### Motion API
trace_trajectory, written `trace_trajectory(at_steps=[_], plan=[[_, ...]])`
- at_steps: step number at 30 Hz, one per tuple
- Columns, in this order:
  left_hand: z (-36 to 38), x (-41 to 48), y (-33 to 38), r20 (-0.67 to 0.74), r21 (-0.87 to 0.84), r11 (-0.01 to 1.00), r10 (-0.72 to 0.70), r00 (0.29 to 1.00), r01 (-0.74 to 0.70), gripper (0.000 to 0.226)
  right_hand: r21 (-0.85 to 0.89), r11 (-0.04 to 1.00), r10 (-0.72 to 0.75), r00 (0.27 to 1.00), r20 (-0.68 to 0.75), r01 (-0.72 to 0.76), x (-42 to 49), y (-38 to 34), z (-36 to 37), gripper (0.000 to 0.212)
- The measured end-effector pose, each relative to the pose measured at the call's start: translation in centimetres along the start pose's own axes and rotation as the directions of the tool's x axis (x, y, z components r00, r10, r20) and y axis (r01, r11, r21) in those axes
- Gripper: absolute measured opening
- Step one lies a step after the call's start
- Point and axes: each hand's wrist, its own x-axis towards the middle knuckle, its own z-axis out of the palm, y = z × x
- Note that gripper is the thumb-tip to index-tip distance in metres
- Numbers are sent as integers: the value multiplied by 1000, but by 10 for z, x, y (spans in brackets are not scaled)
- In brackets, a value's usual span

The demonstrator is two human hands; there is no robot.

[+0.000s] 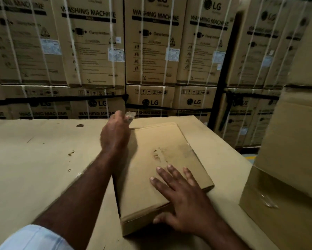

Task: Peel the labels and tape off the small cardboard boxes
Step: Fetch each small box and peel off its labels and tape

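On a broad sheet of scuffed brown cardboard (34, 159), a flat rectangular box (162, 141) lies under the right hand (184, 201), fingers spread flat on its matte lid, while the left hand (115, 134) pinches a shiny crumpled strip of tape (131, 116) at its far corner, before stacked, strapped cartons (90, 51).

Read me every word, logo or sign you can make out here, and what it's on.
"LG": stacked cartons, by the round logo.
"WASHING MACHINE": same cartons.
Handling pictograms, white stickers, fine print: too blurred to read.
Small box: no print visible.
Tape in left hand: nothing legible.
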Motion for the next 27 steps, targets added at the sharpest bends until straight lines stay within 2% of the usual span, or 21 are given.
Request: trace_trajectory(at_steps=[4, 8, 11, 13, 18, 20, 22, 24, 27], plan=[[2, 4, 1, -60, -87, 996, 18, 998, -23, 21, -50, 993, 103, 988, -112, -109, 1, 0, 10, 79], [6, -11, 11, -90, -173, 985, -38, 995, 22, 23, -63, 937, 327, 924, -197, -344, 26, -2, 11, 76], [9, -23, 12, -152, -262, 964, -72, 986, 30, 26, -37, 868, 487, 865, -118, -494, 50, 7, 1, 81], [6, -27, 14, -190, -312, 949, -101, 977, 38, 26, -51, 828, 549, 827, -121, -558, 63, 19, -3, 84], [6, -39, 17, -174, -273, 960, -107, 979, 56, 27, -103, 725, 681, 731, -43, -681, 85, 67, -1, 90], [11, -43, 18, -136, -205, 975, -112, 984, 83, 28, -127, 718, 692, 722, 22, -684, 91, 85, -3, 87], [22, -42, 18, -59, -96, 993, -78, 995, 72, 25, -185, 740, 667, 742, 70, -647, 95, 94, -2, 80], [39, -38, 12, 75, -2, 1000, 0, 997, 0, 21, -242, 752, 647, 757, 94, -613, 100, 99, 2, 72], [64, -30, 2, 304, 170, 979, 59, 951, -115, 16, -316, 734, 658, 745, 112, -601, 108, 107, 7, 69]])
